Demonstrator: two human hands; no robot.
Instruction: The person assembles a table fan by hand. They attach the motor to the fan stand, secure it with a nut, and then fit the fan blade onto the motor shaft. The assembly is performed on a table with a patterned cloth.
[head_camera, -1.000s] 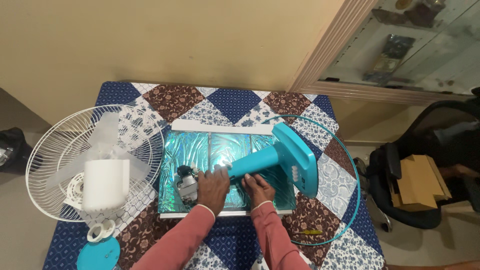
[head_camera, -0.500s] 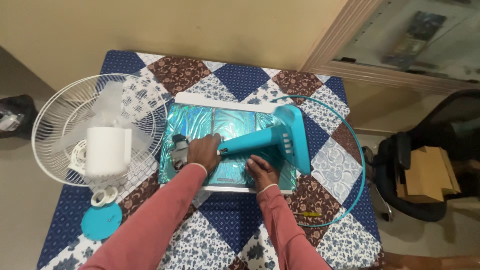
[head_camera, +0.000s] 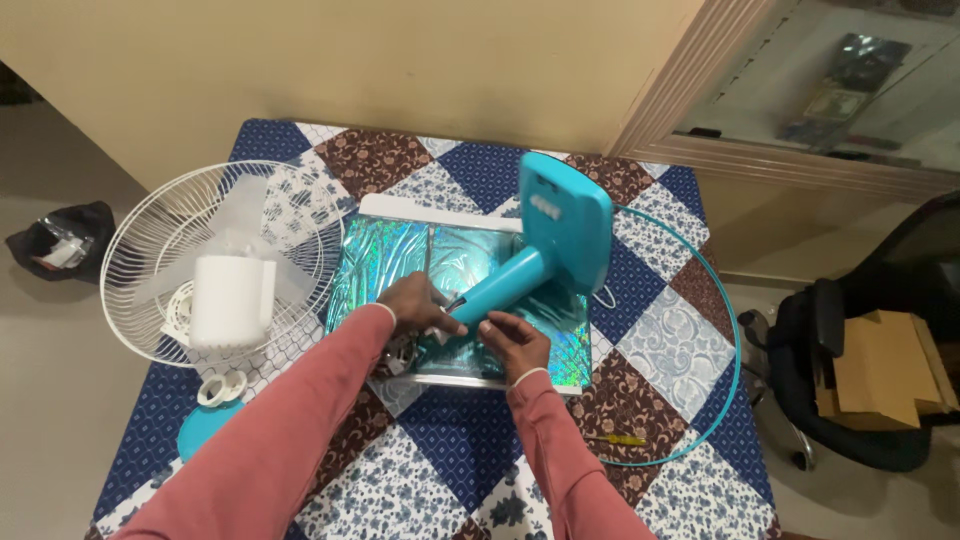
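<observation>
A teal fan stand (head_camera: 545, 240) with a flat base and a round neck is tilted up over a shiny holographic tray (head_camera: 395, 265). My left hand (head_camera: 418, 305) grips the lower end of the neck, where it meets a small grey motor part that the hand mostly hides. My right hand (head_camera: 512, 342) rests on the tray just under the neck, fingers touching it. Both sleeves are pink.
A white wire fan guard (head_camera: 215, 265) with clear blades and a white motor cover lies at the left. A teal disc (head_camera: 200, 430) and white ring sit below it. A teal hoop (head_camera: 735, 350) and a small screwdriver (head_camera: 615, 439) lie right; an office chair (head_camera: 860, 380) stands beyond the patchwork table.
The teal stand has swung from lying sideways to tilted up, base now facing me at the far side. My left hand moved along to the neck's lower end; the motor part is now hidden.
</observation>
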